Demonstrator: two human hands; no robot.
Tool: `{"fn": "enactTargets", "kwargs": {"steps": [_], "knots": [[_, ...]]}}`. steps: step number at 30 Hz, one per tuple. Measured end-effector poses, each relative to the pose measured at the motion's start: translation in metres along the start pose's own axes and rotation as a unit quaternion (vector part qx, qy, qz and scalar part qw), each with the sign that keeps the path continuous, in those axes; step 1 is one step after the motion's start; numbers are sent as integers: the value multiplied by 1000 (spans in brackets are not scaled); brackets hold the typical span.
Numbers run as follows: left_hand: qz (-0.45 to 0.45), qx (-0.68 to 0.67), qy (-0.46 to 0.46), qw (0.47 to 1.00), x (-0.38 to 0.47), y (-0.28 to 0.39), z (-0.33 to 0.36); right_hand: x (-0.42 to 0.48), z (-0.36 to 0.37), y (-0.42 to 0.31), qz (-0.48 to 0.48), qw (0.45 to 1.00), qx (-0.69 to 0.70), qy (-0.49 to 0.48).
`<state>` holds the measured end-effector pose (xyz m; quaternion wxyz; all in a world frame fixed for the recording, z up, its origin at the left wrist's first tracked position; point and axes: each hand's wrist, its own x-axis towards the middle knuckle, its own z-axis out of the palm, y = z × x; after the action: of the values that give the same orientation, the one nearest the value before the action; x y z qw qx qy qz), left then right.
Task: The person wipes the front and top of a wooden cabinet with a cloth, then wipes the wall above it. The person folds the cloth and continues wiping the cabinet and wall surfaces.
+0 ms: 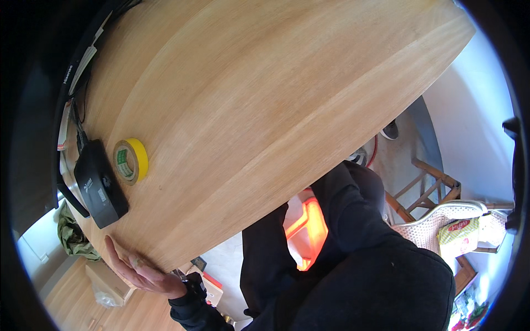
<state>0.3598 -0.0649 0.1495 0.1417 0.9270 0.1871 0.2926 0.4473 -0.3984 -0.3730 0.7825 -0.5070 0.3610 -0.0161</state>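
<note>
My left hand (143,271) rests at the near left edge of a wooden table (256,107), fingers spread and holding nothing. Just beyond its fingertips lies a black set-top box (99,186) with cables at its far end. A roll of yellow tape (131,161) stands beside the box, with green print inside its core. My right hand is out of view; the dark right sleeve reaches down past the table's near edge.
At the left rim stands a black Hisense screen (37,124). Below left are a cardboard box (107,281) and green cloth (74,231). An orange plastic frame (308,231) shows between my legs. To the right are a bamboo frame (439,182) and a yellow packet (459,238).
</note>
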Motion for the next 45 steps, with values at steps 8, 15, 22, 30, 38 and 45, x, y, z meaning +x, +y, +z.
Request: {"fn": "enactTargets", "kwargs": {"steps": [8,15,22,30,38,45], "knots": [[15,11,11,1000,0,-10,-1,-39,1,7,38,999,11,12],[0,-16,8,1000,0,-10,1,22,-58,-92,-98,983,121,99],[88,49,15,995,1,-8,-4,31,-18,15,-318,864,-389,15],[56,47,6,997,1,-16,-10,-120,63,42,60,924,-141,-350],[82,76,45,993,-2,-16,-9,-121,47,-134,166,883,424,-111],[75,77,80,991,-3,-14,-7,-167,36,-262,-6,887,433,-159]]}}
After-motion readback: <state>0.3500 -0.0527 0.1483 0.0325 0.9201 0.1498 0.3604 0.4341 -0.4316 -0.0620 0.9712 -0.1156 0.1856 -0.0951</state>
